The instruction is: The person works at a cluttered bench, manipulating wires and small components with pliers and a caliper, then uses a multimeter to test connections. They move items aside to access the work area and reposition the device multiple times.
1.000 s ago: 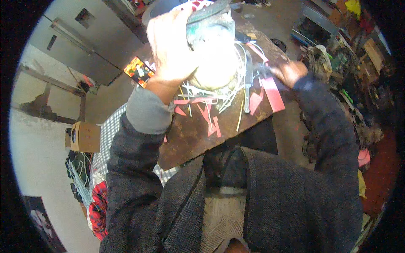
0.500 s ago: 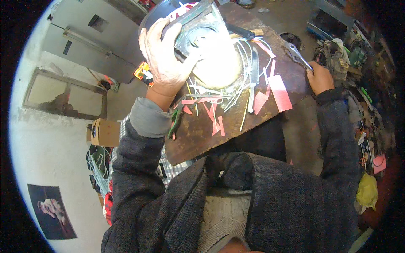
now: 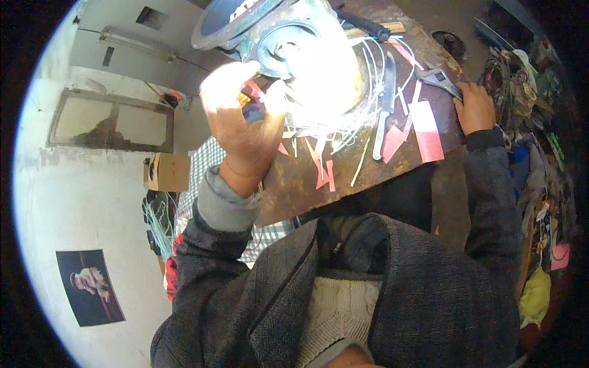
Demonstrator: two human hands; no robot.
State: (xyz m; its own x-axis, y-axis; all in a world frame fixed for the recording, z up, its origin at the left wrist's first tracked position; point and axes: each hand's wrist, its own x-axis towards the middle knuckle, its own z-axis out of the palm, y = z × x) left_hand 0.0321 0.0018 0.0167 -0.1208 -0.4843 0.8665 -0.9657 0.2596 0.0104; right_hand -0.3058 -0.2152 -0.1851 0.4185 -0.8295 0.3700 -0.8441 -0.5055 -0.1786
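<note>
Okay, my left hand (image 3: 236, 132) has thumb and fingers spread beside the metal housing (image 3: 268, 52), contact lost in glare; my right hand (image 3: 477, 109) grips the adjustable wrench (image 3: 437, 78) near the table's (image 3: 294, 199) right edge. Probably a positioning step; wrench work would call for steadying the housing.

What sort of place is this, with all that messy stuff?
It's probably a repair workshop: there's an adjustable wrench at the right hand, a knife on the worn brown table, and a metal-looking machine part near the left hand.
</note>
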